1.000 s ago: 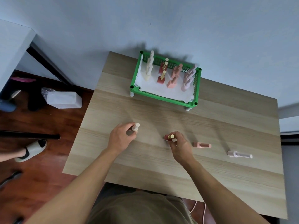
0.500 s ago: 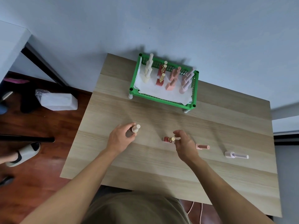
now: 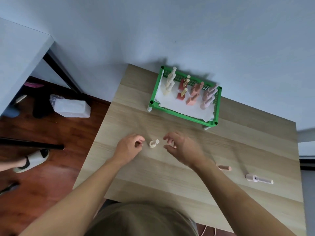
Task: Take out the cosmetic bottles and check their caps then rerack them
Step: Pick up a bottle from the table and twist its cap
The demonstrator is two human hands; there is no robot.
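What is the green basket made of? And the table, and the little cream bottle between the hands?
The green basket looks like moulded plastic: one even bright colour, with walls full of small regular holes. The table looks like pale wood or a wood-print board: long grain stripes and a dull matte top. The cream bottle seems to be smooth plastic, though it is too small to tell for sure.

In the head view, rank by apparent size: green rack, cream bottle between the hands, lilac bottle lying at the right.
1. green rack
2. lilac bottle
3. cream bottle, though it stands pointing toward the camera, so foreshortening may understate it.
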